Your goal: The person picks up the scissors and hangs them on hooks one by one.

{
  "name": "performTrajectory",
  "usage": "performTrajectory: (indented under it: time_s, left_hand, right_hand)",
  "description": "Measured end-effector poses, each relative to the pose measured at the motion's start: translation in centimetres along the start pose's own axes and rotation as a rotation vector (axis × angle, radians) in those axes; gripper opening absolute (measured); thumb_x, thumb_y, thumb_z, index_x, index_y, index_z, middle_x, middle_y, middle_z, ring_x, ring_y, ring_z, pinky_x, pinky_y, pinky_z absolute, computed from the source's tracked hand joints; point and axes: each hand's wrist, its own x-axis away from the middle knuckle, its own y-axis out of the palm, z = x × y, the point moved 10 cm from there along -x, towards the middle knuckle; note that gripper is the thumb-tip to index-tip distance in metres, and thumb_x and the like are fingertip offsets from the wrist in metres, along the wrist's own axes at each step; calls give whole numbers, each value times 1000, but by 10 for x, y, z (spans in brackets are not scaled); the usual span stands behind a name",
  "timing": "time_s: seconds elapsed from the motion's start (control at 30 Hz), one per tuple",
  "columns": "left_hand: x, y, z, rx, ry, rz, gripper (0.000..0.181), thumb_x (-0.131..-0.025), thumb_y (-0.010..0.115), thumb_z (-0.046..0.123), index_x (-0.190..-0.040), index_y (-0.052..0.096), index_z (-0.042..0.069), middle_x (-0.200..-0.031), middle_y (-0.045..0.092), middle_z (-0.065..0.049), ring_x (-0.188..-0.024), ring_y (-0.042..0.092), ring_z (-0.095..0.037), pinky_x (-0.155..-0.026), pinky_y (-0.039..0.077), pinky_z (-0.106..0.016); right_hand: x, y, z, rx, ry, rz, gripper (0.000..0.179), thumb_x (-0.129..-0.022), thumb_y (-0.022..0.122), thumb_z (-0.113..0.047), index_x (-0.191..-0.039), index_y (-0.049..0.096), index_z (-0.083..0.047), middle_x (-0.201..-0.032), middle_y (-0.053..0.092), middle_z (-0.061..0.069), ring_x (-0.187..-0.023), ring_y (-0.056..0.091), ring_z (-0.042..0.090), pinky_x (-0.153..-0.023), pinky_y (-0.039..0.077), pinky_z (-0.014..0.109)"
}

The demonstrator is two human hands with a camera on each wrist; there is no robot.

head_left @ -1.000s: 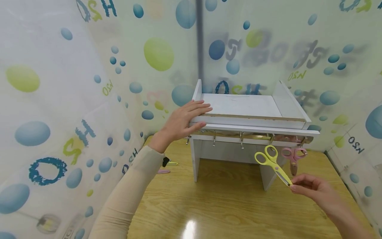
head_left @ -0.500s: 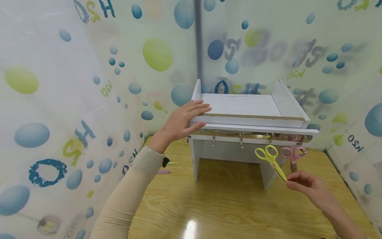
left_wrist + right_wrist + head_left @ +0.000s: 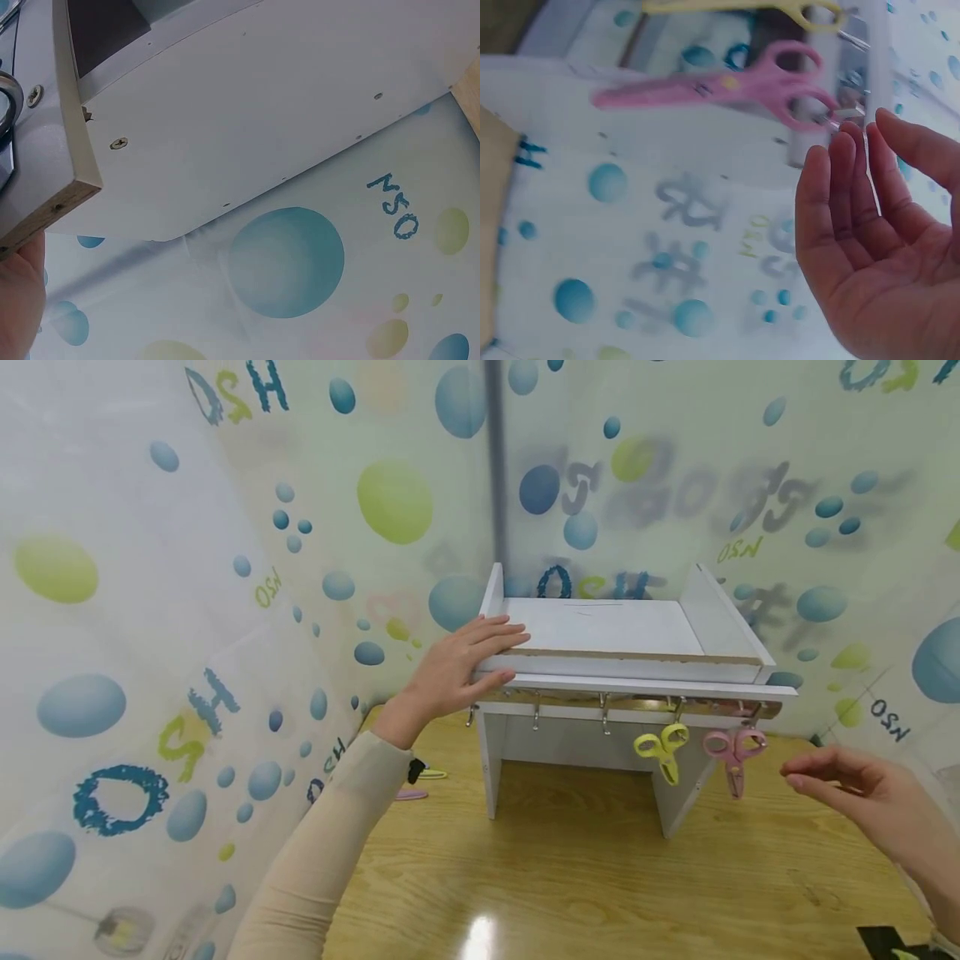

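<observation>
My left hand rests on the left end of a small white shelf, fingers laid straight over the top and thumb along its front. A row of metal hooks runs beneath the front edge. From two of them at the right hang yellow scissors and pink scissors, blades down. My right hand is in the air to the right of the pink scissors, fingers loosely bent and holding nothing. In the right wrist view the pink scissors appear just beyond the fingertips.
The shelf stands on a wood-grain table in a corner between patterned walls. Partly behind the left forearm lie a yellow-green item and a pink item. Hooks farther left carry nothing.
My right hand has let go of the yellow scissors' blade end and drawn back to the right. The yellow scissors now hang down from a hook. My left hand stays on the shelf.
</observation>
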Motion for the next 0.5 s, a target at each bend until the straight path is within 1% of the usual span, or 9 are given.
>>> performTrajectory:
  time_s: [0.07,0.1,0.17,0.23,0.3,0.37,0.4,0.5]
  left_hand:
    - [0,0,0,2,2,2,82,-98,18,73,-144,55,17,-150,54,-2,-146,40,-20,-127,23,-38]
    - [0,0,0,3,2,4,81,-98,19,73,-143,55,17,-149,54,-2,-146,41,-20,-127,23,-38]
    - [0,-1,0,8,5,9,81,-98,19,73,-143,55,16,-149,54,-3,-146,41,-21,-127,23,-38]
    - [0,-2,0,12,5,14,81,-98,20,73,-143,55,16,-149,54,-3,-146,40,-21,-127,23,-38]
    - [0,-3,1,16,5,19,81,-98,20,73,-143,56,16,-149,54,-4,-146,41,-22,-127,23,-39]
    - [1,-3,1,17,5,24,80,-98,20,72,-143,56,16,-148,55,-4,-146,41,-22,-127,23,-39]
    - [1,-3,1,15,5,23,80,-98,20,72,-143,56,16,-148,55,-3,-145,41,-22,-127,23,-39]
    - [0,-2,2,10,9,24,79,-98,21,72,-143,56,17,-149,55,-3,-145,41,-21,-126,23,-38]
  right_hand:
    - [-4,-17,-14,51,-45,53,19,-97,61,-1,-102,68,-17,-94,63,-33,-84,59,-16,-67,48,5]
    - [-7,-24,-23,62,-85,80,22,-97,60,1,-102,67,-19,-95,62,-33,-84,58,-17,-68,47,3]
    - [-14,-37,-42,90,-180,132,26,-97,59,4,-104,67,-20,-97,60,-33,-86,56,-18,-71,44,-1]
    - [-21,-43,-60,146,-264,175,27,-95,60,6,-106,66,-17,-101,57,-33,-90,53,-20,-77,41,-3]
    - [-29,-45,-77,210,-352,198,25,-91,63,10,-108,67,-8,-109,53,-34,-99,49,-22,-82,38,-5]
    - [-35,-43,-93,313,-437,216,28,-85,70,11,-111,67,-2,-119,49,-37,-110,43,-24,-88,32,-6]
    - [-38,-40,-99,366,-478,218,35,-81,73,11,-114,67,-1,-125,49,-34,-115,40,-24,-90,30,-6]
    - [-45,-34,-112,474,-609,209,49,-76,81,5,-122,68,-3,-135,56,-16,-128,33,-24,-97,25,-7]
